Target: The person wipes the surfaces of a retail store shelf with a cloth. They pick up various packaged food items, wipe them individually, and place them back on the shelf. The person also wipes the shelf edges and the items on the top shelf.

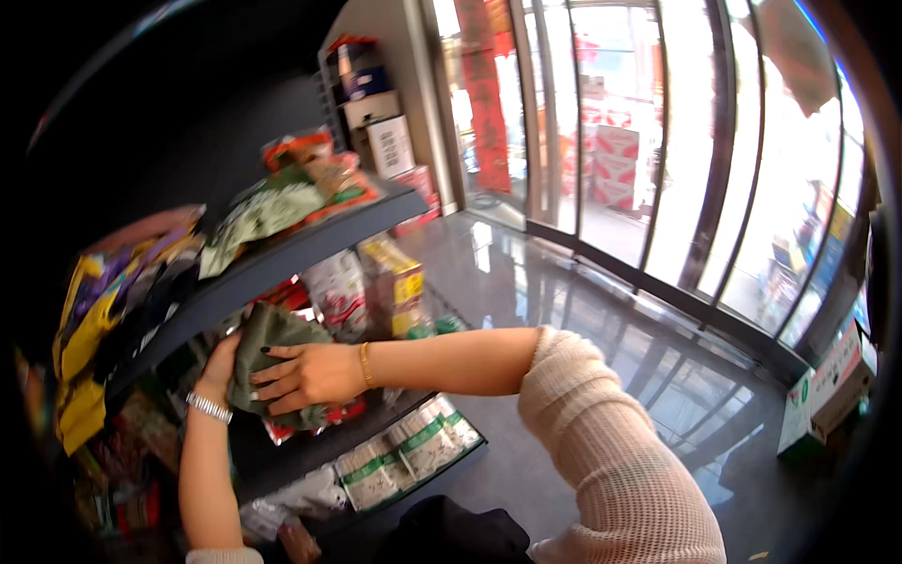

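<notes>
A dark green packet or cloth [271, 331], its exact kind unclear, is between my two hands at the shelving unit. My left hand [224, 363], with a silver bracelet at the wrist, grips its left side. Flat on its front lies my right hand [310, 377], fingers spread, a thin gold bracelet at the wrist. Red packets [345, 416] show beneath it. Above, the grey shelf [310, 240] bears a pale green bag [271, 208], an orange bag [352, 180] and yellow and purple packets [106, 303]. The left fingertips are partly hidden behind the green thing.
White and green packs [426, 437] sit in a tray on the bottom shelf, beside clear plastic packets [299, 497]. A yellow box [405, 282] stands at the shelf's far end. Glass doors [620, 162] line the glossy tiled floor [585, 303]; cartons [835, 388] stand at the right.
</notes>
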`<action>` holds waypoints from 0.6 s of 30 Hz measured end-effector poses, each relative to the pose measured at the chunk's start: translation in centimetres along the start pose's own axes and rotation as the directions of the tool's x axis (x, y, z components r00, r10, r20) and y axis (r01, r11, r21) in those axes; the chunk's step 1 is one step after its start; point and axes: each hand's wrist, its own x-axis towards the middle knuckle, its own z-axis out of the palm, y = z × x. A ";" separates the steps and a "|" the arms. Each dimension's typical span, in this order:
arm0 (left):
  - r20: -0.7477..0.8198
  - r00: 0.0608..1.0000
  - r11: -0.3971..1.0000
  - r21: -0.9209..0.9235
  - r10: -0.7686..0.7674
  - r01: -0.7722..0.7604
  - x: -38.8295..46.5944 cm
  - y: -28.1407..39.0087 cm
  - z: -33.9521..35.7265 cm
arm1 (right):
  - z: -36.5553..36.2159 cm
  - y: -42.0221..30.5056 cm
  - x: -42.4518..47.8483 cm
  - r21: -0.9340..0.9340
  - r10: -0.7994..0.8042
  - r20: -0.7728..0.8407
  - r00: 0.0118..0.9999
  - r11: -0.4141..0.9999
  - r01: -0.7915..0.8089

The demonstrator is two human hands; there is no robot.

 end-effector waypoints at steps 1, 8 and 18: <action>0.027 0.999 0.999 0.029 0.028 -0.029 0.4 -0.6 -1.8 | 0.1 -0.5 0.5 0.012 -0.015 0.035 0.999 1.000 0.015; -0.020 0.998 0.998 0.012 -0.067 0.068 -0.8 0.5 -0.9 | -1.4 0.0 0.9 -0.033 0.003 0.014 1.000 0.999 -0.003; -0.027 1.000 1.000 0.031 0.004 -0.004 -0.5 0.3 -0.1 | -1.3 0.0 0.8 0.038 0.158 0.001 0.987 0.987 -0.158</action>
